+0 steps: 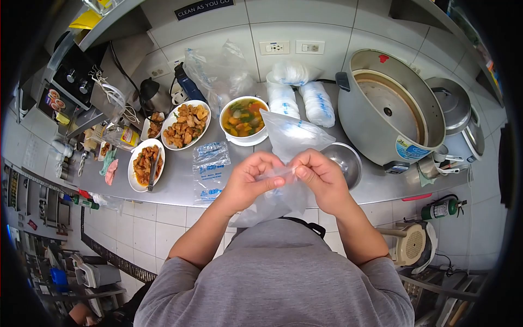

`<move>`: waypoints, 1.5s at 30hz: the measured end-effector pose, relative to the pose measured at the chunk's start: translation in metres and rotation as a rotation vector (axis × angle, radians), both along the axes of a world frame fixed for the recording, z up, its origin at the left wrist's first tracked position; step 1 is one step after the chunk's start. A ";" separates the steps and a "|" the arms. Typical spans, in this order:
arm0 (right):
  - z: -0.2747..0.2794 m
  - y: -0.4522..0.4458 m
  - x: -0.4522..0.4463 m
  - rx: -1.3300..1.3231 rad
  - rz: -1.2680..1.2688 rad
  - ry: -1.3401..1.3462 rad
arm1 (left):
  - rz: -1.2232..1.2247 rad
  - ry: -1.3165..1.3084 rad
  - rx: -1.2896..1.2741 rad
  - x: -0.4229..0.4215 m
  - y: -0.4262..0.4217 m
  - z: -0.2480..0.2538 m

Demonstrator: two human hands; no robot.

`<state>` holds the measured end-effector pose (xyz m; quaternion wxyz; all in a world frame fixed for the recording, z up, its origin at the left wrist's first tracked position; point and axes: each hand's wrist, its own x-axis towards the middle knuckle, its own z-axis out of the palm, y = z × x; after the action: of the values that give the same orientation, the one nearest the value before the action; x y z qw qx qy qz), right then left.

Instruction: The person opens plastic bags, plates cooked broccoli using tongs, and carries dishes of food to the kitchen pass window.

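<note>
My left hand [253, 180] and my right hand [320, 179] meet over the front edge of the counter. Both pinch the thin edge of a clear plastic bag [289, 197], whose lower part hangs down in front of my shirt. Just beyond my fingers, more clear plastic [294, 136] spreads upward; whether it belongs to the same bag I cannot tell. To the left lies a flat pack of printed plastic bags [211, 171]. A white bowl of vegetable soup [243, 120] stands behind my left hand. Partly hidden by my right hand is a metal bowl [348, 166].
Plates of fried pieces [187, 125] and saucy pieces [146, 165], the latter with tongs, stand left. Rolled plastic-wrapped stacks [317, 103] lie at the back. A large grey rice cooker [368, 117], its lid off, fills the right. The steel counter's front edge [180, 201] runs before me.
</note>
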<state>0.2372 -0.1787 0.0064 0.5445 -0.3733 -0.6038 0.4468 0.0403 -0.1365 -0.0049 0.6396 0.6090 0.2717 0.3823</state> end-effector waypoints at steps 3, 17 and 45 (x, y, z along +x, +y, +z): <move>-0.005 -0.003 0.010 -0.350 0.348 0.452 | 0.016 0.024 -0.045 0.004 0.009 0.004; 0.018 0.026 0.022 -0.429 -0.260 0.692 | -0.496 -0.082 -0.517 -0.009 0.130 0.008; -0.049 0.055 -0.001 0.114 -0.433 0.040 | -0.127 0.640 0.438 0.025 0.122 -0.065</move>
<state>0.2366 -0.1236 -0.0430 0.6599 -0.4537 -0.5229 0.2919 0.0655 -0.0148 -0.0697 0.3997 0.8352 0.3311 0.1817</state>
